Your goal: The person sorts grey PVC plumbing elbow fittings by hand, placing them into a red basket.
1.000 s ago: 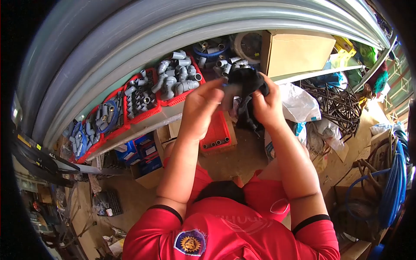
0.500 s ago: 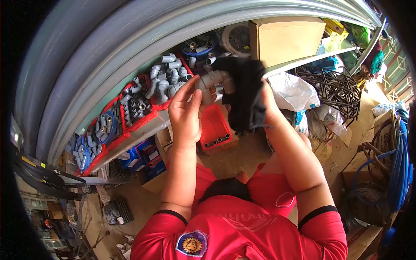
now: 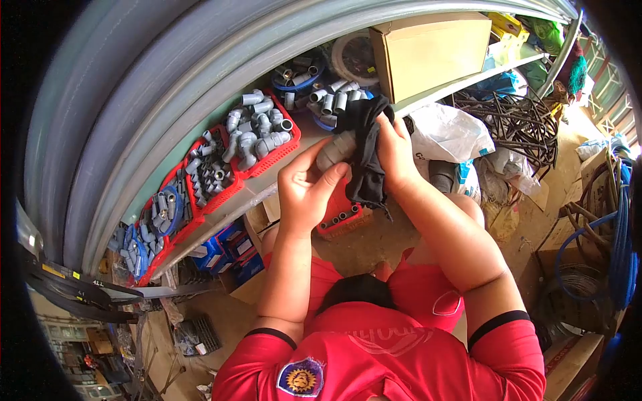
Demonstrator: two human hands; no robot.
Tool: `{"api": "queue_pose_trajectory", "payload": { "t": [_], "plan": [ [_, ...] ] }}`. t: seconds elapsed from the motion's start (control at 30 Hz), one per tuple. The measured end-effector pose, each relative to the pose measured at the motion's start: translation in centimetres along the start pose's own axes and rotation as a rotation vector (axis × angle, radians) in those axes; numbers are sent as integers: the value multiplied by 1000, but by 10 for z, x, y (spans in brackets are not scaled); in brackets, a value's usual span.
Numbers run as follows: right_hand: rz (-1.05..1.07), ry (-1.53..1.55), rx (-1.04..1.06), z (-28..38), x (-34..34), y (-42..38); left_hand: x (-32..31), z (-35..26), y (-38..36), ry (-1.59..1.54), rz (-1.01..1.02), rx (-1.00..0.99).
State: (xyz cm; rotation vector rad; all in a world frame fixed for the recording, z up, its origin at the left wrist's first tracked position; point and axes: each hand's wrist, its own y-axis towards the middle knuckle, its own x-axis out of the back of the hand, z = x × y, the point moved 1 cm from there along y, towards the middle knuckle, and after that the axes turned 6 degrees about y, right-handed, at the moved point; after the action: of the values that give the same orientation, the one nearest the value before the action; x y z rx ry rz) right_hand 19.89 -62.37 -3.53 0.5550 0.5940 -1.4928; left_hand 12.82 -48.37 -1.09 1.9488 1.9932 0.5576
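My left hand (image 3: 307,187) is closed around a grey plastic pipe fitting (image 3: 336,151), with the thumb along its near side. My right hand (image 3: 397,152) grips a black cloth (image 3: 366,164), which is bunched over the far end of the fitting and hangs down. That end is hidden by the cloth. Just beyond my left hand, a red basket (image 3: 267,158) on the shelf holds many grey fittings. Below the hands, a red bin (image 3: 338,224) with a few short pipe pieces is partly covered.
Large grey pipes (image 3: 167,73) curve overhead along the left. A cardboard box (image 3: 435,57) stands on the shelf. A white sack (image 3: 451,134) and a heap of dark rods (image 3: 511,127) lie to the right, with a blue hose coil (image 3: 623,234) farther out.
Both hands have drawn slightly closer together, with the fitting turned. The black cloth has moved a little left and now looks narrower and more bunched.
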Motion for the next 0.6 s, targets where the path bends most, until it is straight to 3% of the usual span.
{"api": "queue_pose_trajectory", "payload": {
  "t": [0.13, 0.27, 0.33, 0.4, 0.43, 0.47, 0.5, 0.53, 0.6],
  "plan": [
    [59, 326, -230, 7, -6, -7, -1, 5, -6, 92, -19, -49],
    [196, 403, -77, -29, 15, 21, 6, 9, -7, 432, 5, -216],
    [270, 564, -135, -27, 20, 19, 9, 2, -5, 661, 47, -348],
    [436, 663, -173, -6, 13, 4, 9, 11, -10, 365, 31, -187],
    [367, 352, 33, -10, 18, 9, 9, 15, -13, 217, 21, -106],
    [290, 39, 232, -13, 19, 15, 9, 10, -13, 361, 28, -188],
    [249, -75, 286, -15, 22, 17, 8, 3, -12, 505, 34, -270],
    [204, -190, 337, -17, 25, 19, 8, -2, -11, 650, 39, -350],
    [195, -14, 150, 4, 12, 3, 6, -1, -13, 560, 5, -261]
  ]
}}
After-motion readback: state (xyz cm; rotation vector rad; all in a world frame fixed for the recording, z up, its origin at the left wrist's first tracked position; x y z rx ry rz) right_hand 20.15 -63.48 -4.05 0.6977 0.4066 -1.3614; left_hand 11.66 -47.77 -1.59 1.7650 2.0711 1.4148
